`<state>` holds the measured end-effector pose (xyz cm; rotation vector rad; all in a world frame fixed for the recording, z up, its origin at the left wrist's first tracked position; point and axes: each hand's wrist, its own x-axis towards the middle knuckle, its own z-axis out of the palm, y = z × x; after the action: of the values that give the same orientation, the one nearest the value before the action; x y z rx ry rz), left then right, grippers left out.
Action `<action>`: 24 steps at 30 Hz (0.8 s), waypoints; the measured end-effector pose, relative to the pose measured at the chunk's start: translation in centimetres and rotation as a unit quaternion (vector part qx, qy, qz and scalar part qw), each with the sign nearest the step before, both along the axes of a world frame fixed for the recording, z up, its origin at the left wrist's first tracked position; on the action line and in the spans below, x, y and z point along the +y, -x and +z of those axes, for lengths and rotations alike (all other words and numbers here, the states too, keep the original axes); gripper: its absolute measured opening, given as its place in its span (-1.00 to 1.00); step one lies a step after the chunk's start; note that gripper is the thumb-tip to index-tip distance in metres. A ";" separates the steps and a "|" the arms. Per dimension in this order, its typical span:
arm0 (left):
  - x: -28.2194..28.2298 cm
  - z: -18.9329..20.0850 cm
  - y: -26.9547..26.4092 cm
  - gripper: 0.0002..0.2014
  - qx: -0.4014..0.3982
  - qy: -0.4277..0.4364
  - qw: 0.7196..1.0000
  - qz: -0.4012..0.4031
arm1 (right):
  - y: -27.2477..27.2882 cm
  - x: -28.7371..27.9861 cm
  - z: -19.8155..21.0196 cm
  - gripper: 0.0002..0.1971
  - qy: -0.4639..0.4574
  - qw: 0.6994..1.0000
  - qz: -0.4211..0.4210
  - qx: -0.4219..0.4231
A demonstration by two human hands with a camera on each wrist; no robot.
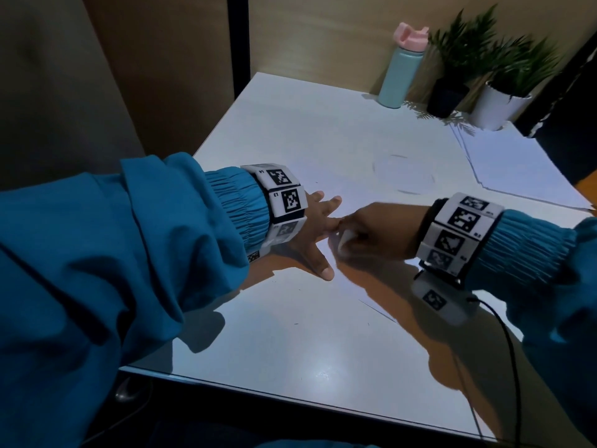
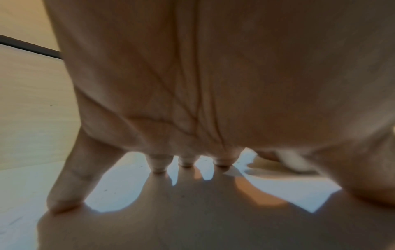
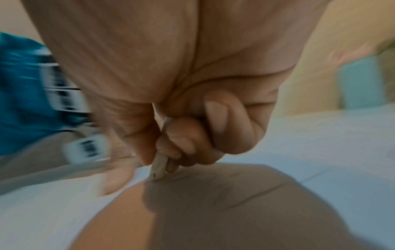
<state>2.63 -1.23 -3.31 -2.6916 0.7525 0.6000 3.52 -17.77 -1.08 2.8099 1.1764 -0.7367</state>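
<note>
We press left hand point(image 1: 308, 237) flat on worktop point(image 1: 290, 334), fingers spread. Right hand point(image 1: 378, 231) pinches small white object point(image 1: 345, 242), tip on worktop, just beside left fingers.

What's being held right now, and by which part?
Right hand pinches a pale pencil-like stick just above its tip; left hand holds nothing, spread flat on table.

Pale stick point(image 3: 159, 165) in right hand point(image 3: 192, 118): only the tip and a short stretch show between thumb and curled fingers; kind not identifiable. Right wrist view is motion-smeared: sleeve point(image 3: 19, 88), marker band point(image 3: 62, 91) and bottle point(image 3: 359, 82) at the far edge of the surface point(image 1: 290, 344) are unreadable. Left hand point(image 2: 213, 76) fills the left wrist view, palm cut by the top edge, thumb side by the right. Paper stack point(image 1: 517, 169) at the surface's far right corner runs out of the head view.
</note>
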 end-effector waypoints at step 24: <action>0.0 -0.1 -0.2 0.09 0.006 0.006 1.000 0.001 | 2.6 0.4 0.0 -0.90 0.003 0.998 0.051 -0.031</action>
<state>2.82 -1.21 -3.40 -2.7016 0.7587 0.6137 0.88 -17.38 -1.04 2.7229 1.2938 -0.6404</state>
